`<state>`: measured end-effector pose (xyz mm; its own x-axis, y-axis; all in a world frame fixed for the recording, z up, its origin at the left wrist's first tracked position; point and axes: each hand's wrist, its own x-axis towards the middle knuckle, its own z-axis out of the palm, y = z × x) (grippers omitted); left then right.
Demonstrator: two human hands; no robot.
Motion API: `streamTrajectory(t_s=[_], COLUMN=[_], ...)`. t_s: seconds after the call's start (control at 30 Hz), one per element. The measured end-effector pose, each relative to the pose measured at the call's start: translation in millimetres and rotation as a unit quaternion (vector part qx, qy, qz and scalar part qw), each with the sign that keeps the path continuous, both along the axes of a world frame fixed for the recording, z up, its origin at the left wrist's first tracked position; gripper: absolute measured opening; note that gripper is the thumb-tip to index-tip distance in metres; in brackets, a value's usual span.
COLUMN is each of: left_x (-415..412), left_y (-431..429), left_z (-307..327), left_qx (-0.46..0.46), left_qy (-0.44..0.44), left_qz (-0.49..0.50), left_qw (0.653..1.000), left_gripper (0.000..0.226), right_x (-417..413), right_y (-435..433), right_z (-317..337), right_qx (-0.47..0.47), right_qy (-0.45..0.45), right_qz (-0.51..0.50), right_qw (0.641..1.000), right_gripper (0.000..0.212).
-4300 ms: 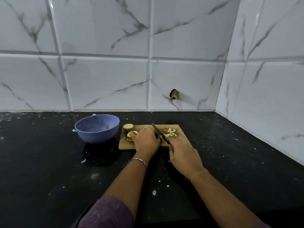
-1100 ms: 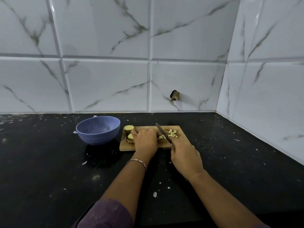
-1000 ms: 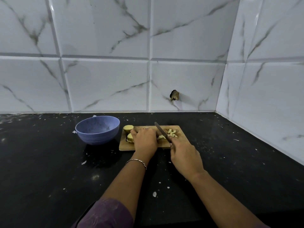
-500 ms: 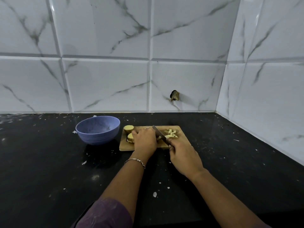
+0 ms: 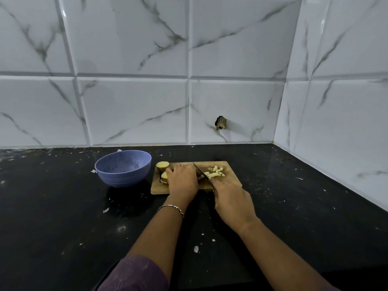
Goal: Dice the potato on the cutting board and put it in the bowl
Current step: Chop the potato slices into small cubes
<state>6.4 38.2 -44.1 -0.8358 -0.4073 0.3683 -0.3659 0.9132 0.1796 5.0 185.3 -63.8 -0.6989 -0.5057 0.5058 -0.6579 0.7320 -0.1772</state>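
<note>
Cutting board: a rectangular wooden cutting board [image 5: 232, 182] lies flat on the speckled black stone countertop [image 5: 63, 217], near the back wall.
Bowl: a round blue-violet plastic bowl [image 5: 123, 177] stands upright at nine o'clock from the board, just beside it and apart from it. No potato shows inside.
Diced potato: a small heap of pale yellow diced potato [image 5: 215, 173] sits on the board toward its two o'clock corner, just right of the blade.
Potato end piece: a rounded, tan-skinned potato end piece [image 5: 162, 165] rests at the board's ten o'clock corner, cut face up.
Potato slice: a thick, pale potato slice [image 5: 164, 177] shows at nine o'clock from the left hand, partly under it.
Left hand: the left hand [image 5: 182, 181] is palm down on the board's middle, its fingers curled downward. It appears to hold the slice steady, though the contact is hidden.
Right hand: the right hand [image 5: 231, 198] sits at the board's five o'clock edge, fingers wrapped tight around the handle, which is hidden in the fist.
Knife: a dark, narrow-bladed knife [image 5: 199, 169] points toward eleven o'clock, its blade between the left hand and the heap.
Wrist: a thin silver bracelet [image 5: 171, 207] circles the left wrist, and a purple sleeve [image 5: 134, 274] covers the upper arm.
Wall: white marble-veined tiles [image 5: 136, 101] rise behind, with a dark broken hole [image 5: 220, 122] at twelve o'clock from the board.
</note>
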Motion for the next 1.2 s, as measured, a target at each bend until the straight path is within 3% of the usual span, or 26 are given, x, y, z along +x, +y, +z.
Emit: streamTrajectory(t_s=[0.33,1.2], left_x=[3.7,5.3], left_y=[0.1,0.3], left_z=[1.1,0.5], left_qx=[-0.005,-0.01], left_qy=[0.021,0.035], left_qz=[0.014,0.019], left_qw=[1.0,0.999], left_gripper=[0.016,0.018], right_x=[4.2,0.9], right_y=[3.9,0.4], right_z=[3.8,0.2], right_qx=[-0.06,0.015], right_qy=[-0.015,0.011], right_qz=[0.01,-0.007], right_qw=[0.998,1.0], right_gripper=[0.033,0.037])
